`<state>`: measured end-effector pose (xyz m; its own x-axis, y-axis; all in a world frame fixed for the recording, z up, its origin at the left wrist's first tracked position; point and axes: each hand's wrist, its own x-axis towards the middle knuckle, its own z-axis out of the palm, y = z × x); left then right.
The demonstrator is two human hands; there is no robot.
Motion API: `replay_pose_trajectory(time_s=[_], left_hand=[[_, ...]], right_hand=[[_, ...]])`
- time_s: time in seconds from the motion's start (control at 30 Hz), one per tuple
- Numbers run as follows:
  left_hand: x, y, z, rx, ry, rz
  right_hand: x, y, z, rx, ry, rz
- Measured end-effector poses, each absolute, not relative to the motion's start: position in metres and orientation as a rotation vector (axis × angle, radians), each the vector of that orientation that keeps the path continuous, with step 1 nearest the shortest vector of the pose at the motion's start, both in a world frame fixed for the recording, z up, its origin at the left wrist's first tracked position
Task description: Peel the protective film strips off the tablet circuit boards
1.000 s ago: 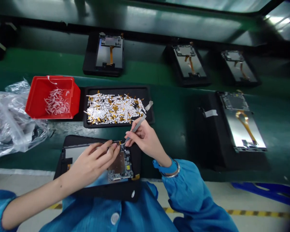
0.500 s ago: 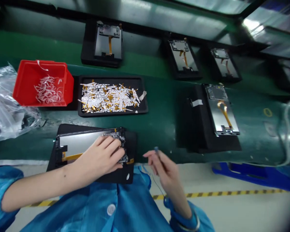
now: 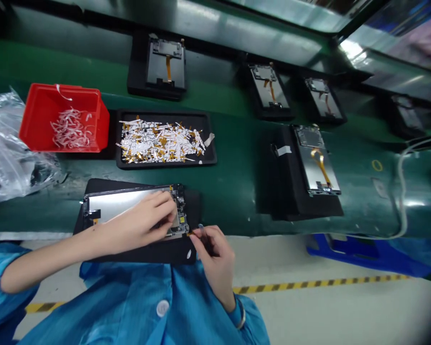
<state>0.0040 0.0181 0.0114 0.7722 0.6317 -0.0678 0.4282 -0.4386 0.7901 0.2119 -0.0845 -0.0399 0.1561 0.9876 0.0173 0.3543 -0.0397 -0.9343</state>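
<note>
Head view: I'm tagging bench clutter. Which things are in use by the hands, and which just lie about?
In use: left hand on panel; right hand holding tweezers at the panel's corner.
Lying about: red bin, strip tray, plastic bag, other panels on the belt.

Blue smock [image 3: 129, 314], white button [image 3: 162, 308], silver bangle [image 3: 241, 320] at right grip [image 3: 215, 256].

Single view here, worn on the person's head, facing forward and down across the green desk [image 3: 237, 191]. It sits close over the desk's near edge, close enough to pick out the tweezers [image 3: 203, 235] pinched in the right hand [image 3: 215, 256]. The far edge runs along the top of the picture; floor [image 3: 326, 306] fills the bottom right.
</note>
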Motion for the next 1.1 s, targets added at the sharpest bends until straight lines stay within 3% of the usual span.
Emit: replay_pose_trajectory(time_s=[0.2, 0.43, 0.63, 0.83, 1.1], left_hand=[[0.0, 0.012, 0.014, 2.11, 0.839, 0.343], [0.0, 0.015, 0.009, 2.165, 0.824, 0.386], [-0.002, 0.015, 0.006, 2.158, 0.818, 0.398], [-0.002, 0.014, 0.003, 2.174, 0.798, 0.437], [-0.004, 0.015, 0.002, 2.206, 0.793, 0.424]], right_hand=[[0.215, -0.089, -0.042, -1.656, -1.255, 0.889], [0.208, -0.083, -0.033, -1.671, -1.003, 1.186], [0.21, -0.089, -0.024, -1.695, -0.925, 1.247], [0.215, -0.108, -0.015, -1.581, -0.615, 1.665], [0.2, -0.099, -0.022, -1.566, -0.7, 1.541]])
